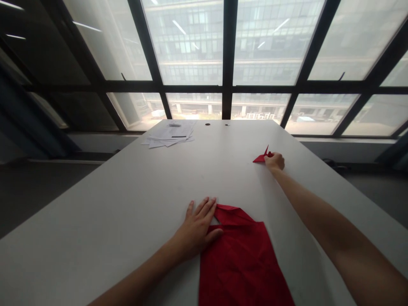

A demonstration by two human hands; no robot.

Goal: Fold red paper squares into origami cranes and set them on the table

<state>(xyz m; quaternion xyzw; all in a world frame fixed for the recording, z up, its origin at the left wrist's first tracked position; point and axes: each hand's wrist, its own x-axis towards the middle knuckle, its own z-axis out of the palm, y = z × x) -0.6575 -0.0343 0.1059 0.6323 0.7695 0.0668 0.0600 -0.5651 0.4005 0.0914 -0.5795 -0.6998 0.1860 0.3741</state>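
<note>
A creased red cloth (240, 259) lies on the white table close in front of me, running off the bottom of the picture. At its top a band of the same red cloth slants across, with a small gap under its left end. My left hand (199, 231) rests flat at the upper left corner, fingers stretched out and slightly spread, the thumb over the cloth's edge. Far to the right, my right arm reaches out. My right hand (276, 161) is closed on a small folded red cloth (260, 158) with pointed ends, partly hidden by the fingers.
The white table (143, 199) stretches away toward a dark-framed window wall. Loose paper sheets (168, 134) with a dark pen-like stick (179, 136) lie at the far left. Near the far edge are a dark round spot (207, 124) and a tiny dark item (227, 125).
</note>
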